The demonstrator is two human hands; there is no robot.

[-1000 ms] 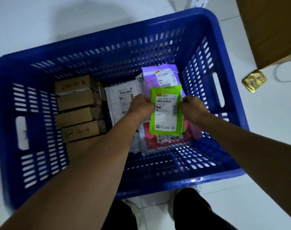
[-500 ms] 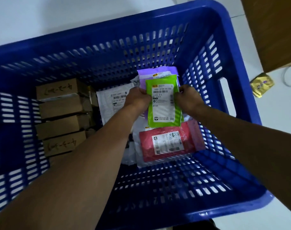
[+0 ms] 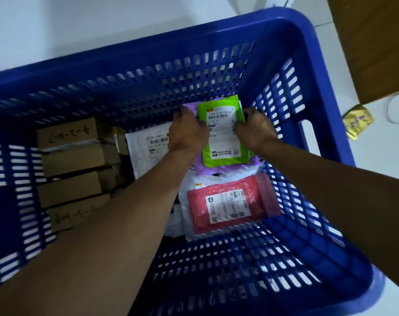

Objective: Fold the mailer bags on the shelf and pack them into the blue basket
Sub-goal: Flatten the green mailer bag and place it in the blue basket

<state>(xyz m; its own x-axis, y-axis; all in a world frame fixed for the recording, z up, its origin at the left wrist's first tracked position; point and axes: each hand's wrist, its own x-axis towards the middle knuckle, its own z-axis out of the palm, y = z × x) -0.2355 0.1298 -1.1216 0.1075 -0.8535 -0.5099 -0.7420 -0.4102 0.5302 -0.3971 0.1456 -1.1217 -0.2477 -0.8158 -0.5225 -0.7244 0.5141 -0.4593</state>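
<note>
Head camera looks straight down into a large blue basket (image 3: 148,49) with slotted walls, standing on a pale floor (image 3: 57,23). Two bare forearms reach in from the bottom of the frame.

Both hands grasp one green mailer bag (image 3: 225,142) inside the basket, in its far right part. The left hand (image 3: 187,131) grips the bag's left edge and the right hand (image 3: 255,131) grips its right edge. On each hand the thumb lies on the front near the white shipping label and the fingers curl round the side. The bag faces up, label showing, with its top edge close to the far wall.

Directly under the green bag lies a purple mailer bag (image 3: 205,171), showing along the left and near edges. Nearer the viewer, a pink mailer bag (image 3: 232,204) with a white label lies flat on crumpled white bags. To the left of the hands a white mailer bag (image 3: 146,144) lies label up, partly covered by the left wrist. Along the left side of the basket, brown cardboard boxes (image 3: 73,160) sit in a row, some with handwriting on them.

Outside the basket, on the right, a small gold packet (image 3: 358,120) lies on the floor beside a thin white cable (image 3: 390,110), below a brown wooden panel (image 3: 371,42).
</note>
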